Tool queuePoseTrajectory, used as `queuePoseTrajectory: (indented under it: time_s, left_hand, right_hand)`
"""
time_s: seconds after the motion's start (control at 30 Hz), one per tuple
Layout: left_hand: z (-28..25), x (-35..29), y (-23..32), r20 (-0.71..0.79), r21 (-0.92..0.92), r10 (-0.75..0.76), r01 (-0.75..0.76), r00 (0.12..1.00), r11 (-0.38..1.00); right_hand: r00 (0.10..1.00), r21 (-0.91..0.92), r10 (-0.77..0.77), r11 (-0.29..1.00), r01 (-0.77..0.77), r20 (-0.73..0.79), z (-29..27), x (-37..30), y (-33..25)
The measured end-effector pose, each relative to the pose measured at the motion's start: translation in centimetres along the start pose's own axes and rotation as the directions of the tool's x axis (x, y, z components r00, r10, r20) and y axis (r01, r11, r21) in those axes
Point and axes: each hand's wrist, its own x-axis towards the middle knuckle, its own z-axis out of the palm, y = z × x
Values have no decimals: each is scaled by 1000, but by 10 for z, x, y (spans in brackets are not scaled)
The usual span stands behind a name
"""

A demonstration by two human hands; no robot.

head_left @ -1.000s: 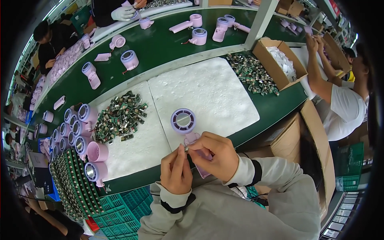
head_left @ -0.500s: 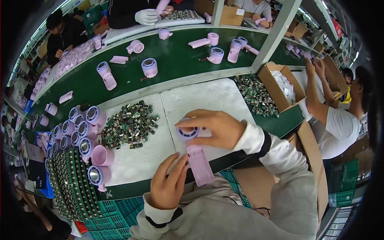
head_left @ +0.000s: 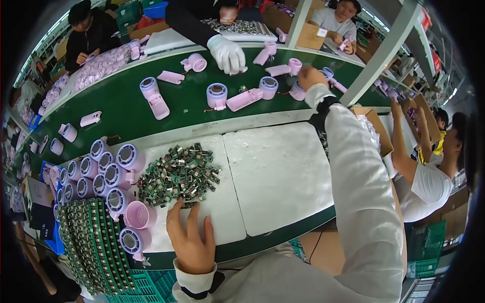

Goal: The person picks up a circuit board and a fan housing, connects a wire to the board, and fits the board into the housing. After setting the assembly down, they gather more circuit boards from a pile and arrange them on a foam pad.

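Observation:
My right hand (head_left: 312,79) reaches far out over the green belt, right at a pink and lilac fan head (head_left: 297,92). Its fingers curl downward and are partly hidden, so a grip cannot be made out. Just left of it lies a fan head joined to an open pink handle shell (head_left: 245,100). My left hand (head_left: 193,245) is empty, fingers spread, over the white foam board (head_left: 283,177). Its fingertips are at the near edge of a heap of small green circuit boards (head_left: 179,171).
Several upright fan heads (head_left: 118,174) and an open pink cup (head_left: 140,215) crowd the left side, beside stacked circuit-board panels (head_left: 93,245). A white-gloved hand (head_left: 227,54) of a co-worker is over the belt. A metal post (head_left: 381,53) and a cardboard box (head_left: 376,123) stand right.
The fan with the open handle has left my hands, and a similar one now lies on the belt. My right hand has stretched forward; my left has opened beside the circuit boards. The view has shifted.

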Motion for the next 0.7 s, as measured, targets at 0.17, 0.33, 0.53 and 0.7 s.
queuePoseTrajectory:
  time_s: [0.17,0.33,0.53,0.7]
  left_hand:
    - [0,6,1,3,-34,-60,60,998,998]
    - [1,6,-2,14,-39,-10,11,1000,999]
    - [7,6,-3,-51,-29,-22,20,998,999]
    - [5,3,-4,-65,-58,-66,63,996,996]
  right_hand:
    - [968,29,250,967,-251,34,14,34,99]
    - [793,364,383,735,-572,474,3,34,143]
    - [663,658,221,107,-745,715,-86,-37,105]
    - [676,700,-213,360,-616,705,-131,-192,79]
